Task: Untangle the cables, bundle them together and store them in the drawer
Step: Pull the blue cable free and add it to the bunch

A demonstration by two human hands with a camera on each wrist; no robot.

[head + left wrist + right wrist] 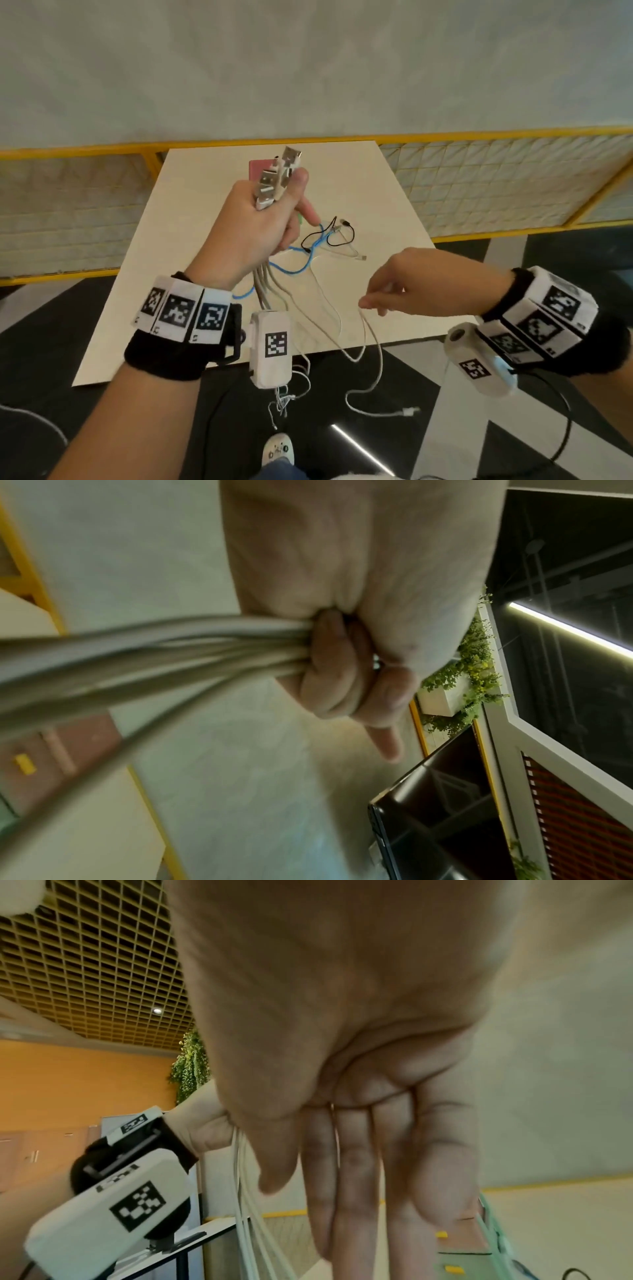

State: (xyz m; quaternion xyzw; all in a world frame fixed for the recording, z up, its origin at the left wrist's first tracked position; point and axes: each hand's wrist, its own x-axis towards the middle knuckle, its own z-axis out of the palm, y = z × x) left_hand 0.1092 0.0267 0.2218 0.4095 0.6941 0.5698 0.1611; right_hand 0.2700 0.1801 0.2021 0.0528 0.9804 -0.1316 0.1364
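Note:
My left hand (270, 212) is raised over the pale table (376, 192) and grips a bundle of cables just below their USB plugs (277, 178), which stick up out of the fist. The white cables (308, 308) hang from it, and several trail over the table's front edge. A blue cable (294, 267) and a thin black cable (339, 233) lie looped on the table. In the left wrist view the left hand (342, 669) is clenched round the grey-white cables (171, 647). My right hand (394, 294) hovers at the right with straight fingers (359, 1177), fingertips beside one hanging white cable (368, 329).
A pink box (255, 169) stands at the table's back, partly hidden by my left hand. Yellow mesh railing (513, 178) runs behind and to both sides. A white plug end (409, 411) dangles over the black-and-white floor near my shoe (278, 452).

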